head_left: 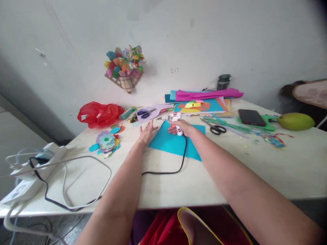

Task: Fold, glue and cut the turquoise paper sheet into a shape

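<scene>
My left hand (146, 133) is open, fingers spread, at the left edge of a bright blue sheet (163, 141) lying on the table. My right hand (184, 128) is loosely round the handle of a white hot glue gun (175, 117). The gun's nozzle points left, over the far edge of the blue sheet. From the handle a black cord (184, 153) curves down across the sheet towards my left forearm. A stack of paper flower shapes (106, 140) lies left of my left hand. Black-handled scissors (217, 129) rest to the right of the sheet.
A power strip (28, 183) with looping cables sits at the left. A red plastic bag (98, 114), purple-handled scissors (144, 113) and stacked coloured sheets (204, 106) lie along the back. Rightward are green stems (230, 125), a phone (251, 117) and a green-yellow fruit (296, 121).
</scene>
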{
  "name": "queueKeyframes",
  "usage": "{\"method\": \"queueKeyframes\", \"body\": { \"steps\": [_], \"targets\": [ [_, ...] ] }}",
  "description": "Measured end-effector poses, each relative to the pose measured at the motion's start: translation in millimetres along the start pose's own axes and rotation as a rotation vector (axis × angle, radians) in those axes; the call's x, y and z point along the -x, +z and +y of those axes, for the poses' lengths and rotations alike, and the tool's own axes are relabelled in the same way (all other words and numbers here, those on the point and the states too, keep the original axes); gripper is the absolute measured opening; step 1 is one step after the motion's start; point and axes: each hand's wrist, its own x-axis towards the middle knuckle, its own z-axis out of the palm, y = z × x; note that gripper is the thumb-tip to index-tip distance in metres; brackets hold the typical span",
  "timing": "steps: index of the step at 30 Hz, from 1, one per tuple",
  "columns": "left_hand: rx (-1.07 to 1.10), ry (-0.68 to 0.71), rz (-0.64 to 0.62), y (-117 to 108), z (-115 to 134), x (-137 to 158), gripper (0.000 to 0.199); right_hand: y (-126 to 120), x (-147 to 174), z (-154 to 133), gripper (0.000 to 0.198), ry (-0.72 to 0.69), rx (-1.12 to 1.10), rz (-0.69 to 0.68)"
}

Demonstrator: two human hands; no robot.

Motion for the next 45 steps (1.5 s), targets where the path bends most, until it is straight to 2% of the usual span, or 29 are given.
{"method": "queueKeyframes", "body": {
  "steps": [5,12,16,22,24,28,33,36,40,45],
  "targets": [
    [-0.139,0.033,-0.015,8,-5,-7,0.046,2,4,-5,0.021,0.033,0.0,-0.054],
    [-0.28,0.143,0.041,24,-17,-16,0.045,9,-5,-3,0.02,0.002,-0.009,0.114],
    [-0.331,0.202,0.079,27,-18,-16,0.044,11,-5,-1,0.021,-0.046,0.004,0.153],
    [-0.397,0.283,0.127,25,-5,-12,0.042,14,-5,0,0.024,-0.077,0.019,0.158],
    [-0.368,0.231,0.132,22,-2,-11,0.045,14,-5,1,0.025,-0.074,0.019,0.16],
    [-0.265,0.007,0.171,19,-6,-11,0.049,14,-4,0,0.024,-0.072,0.016,0.145],
    [-0.216,-0.173,0.138,23,-17,-15,0.053,16,-1,-3,0.025,-0.083,0.059,0.14],
    [-0.219,-0.192,0.105,25,-18,-15,0.057,22,-4,-3,0.025,-0.103,0.175,0.204],
    [-0.246,-0.191,0.046,25,-13,-14,0.06,32,-9,-1,0.032,-0.185,0.436,0.29],
    [-0.255,-0.249,0.02,27,-6,-13,0.06,40,-4,-3,0.035,-0.255,0.622,0.323]
  ]
}}
